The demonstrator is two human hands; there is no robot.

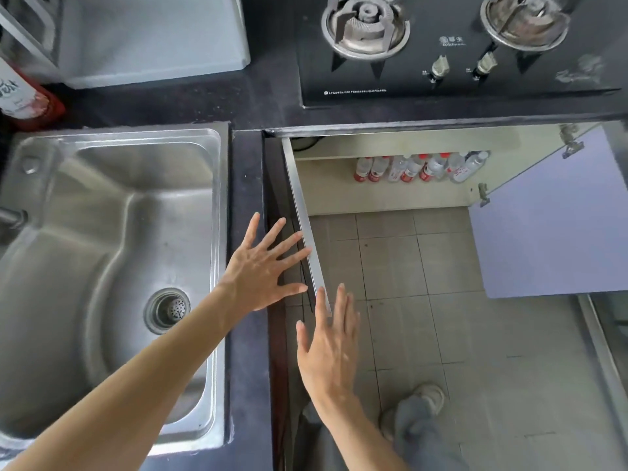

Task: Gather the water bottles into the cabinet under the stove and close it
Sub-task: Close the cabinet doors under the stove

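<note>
Several clear water bottles [421, 167] with red labels and caps stand in a row at the back of the open cabinet [384, 195] under the black gas stove [455, 52]. Its left door [307, 229] swings out edge-on toward me; the right door [550, 219] stands wide open. My left hand [263, 266] spreads its fingers flat, fingertips touching the outer face of the left door near its edge. My right hand [331, 341] is flat with straight fingers just below the door's end, holding nothing.
A steel sink [112, 266] fills the left, set in the dark countertop [246, 185]. A white appliance [153, 39] and a red-labelled bottle [23, 96] sit at the back left. Tiled floor [424, 300] and my shoes [414, 413] lie below the cabinet.
</note>
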